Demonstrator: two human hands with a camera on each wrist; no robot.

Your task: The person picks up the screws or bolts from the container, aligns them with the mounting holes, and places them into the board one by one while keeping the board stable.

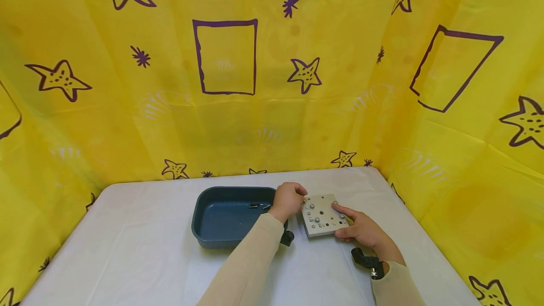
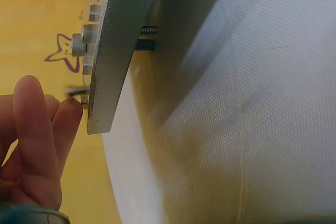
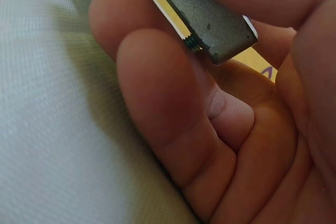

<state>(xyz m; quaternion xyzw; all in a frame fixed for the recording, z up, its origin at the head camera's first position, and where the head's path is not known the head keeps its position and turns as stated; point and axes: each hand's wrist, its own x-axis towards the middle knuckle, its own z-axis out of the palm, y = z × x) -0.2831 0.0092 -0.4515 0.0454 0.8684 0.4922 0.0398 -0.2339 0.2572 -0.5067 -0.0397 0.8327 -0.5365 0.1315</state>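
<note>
My right hand [image 1: 361,228] grips the square silver metal plate [image 1: 327,223] above the white worktop [image 1: 140,240] while my left hand [image 1: 290,199] touches a small silver screw [image 2: 76,92], pinch unclear, which tilting could jam

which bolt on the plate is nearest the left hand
The bolt at the far left corner of the plate in the head view: the left hand meets it, while the other bolts sit farther away.
</note>
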